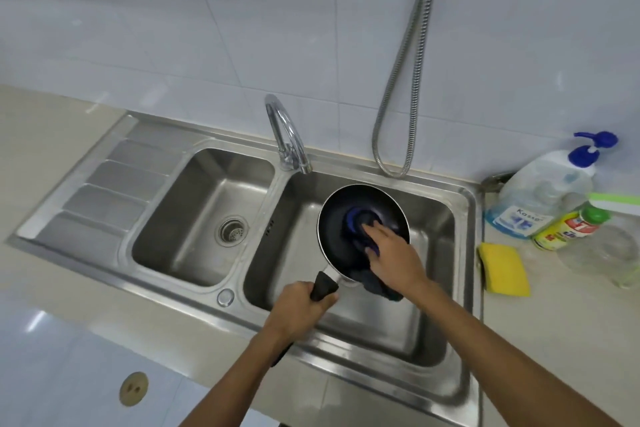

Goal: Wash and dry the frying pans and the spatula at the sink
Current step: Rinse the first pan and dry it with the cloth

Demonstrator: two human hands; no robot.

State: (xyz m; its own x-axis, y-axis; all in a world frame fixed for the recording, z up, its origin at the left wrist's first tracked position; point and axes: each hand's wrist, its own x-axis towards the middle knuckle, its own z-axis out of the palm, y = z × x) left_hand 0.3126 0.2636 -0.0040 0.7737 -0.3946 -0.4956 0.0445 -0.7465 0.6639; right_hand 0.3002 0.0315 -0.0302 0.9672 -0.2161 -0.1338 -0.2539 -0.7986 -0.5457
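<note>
Frying pan point(339, 218) held over right basin of sink point(472, 218), so drips stayed inside. Left hand point(301, 305) clenched round handle point(323, 284), bracing pan. Right hand point(391, 250), fingers flat, pressed dark cloth point(381, 288) into pan: probably drying. Sponge point(504, 269) lay on bench point(554, 340). Spatula not visible.

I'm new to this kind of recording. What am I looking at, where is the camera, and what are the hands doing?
There is no machine: a person wears one wide-angle camera on the head, looking down at their own hands over a steel double sink. The left hand grips the black handle of a frying pan held at the right basin. The right hand presses a dark cloth into the pan. On the counter to the right are a yellow sponge, a pump bottle of blue liquid and a yellow bottle with a green cap.
</note>
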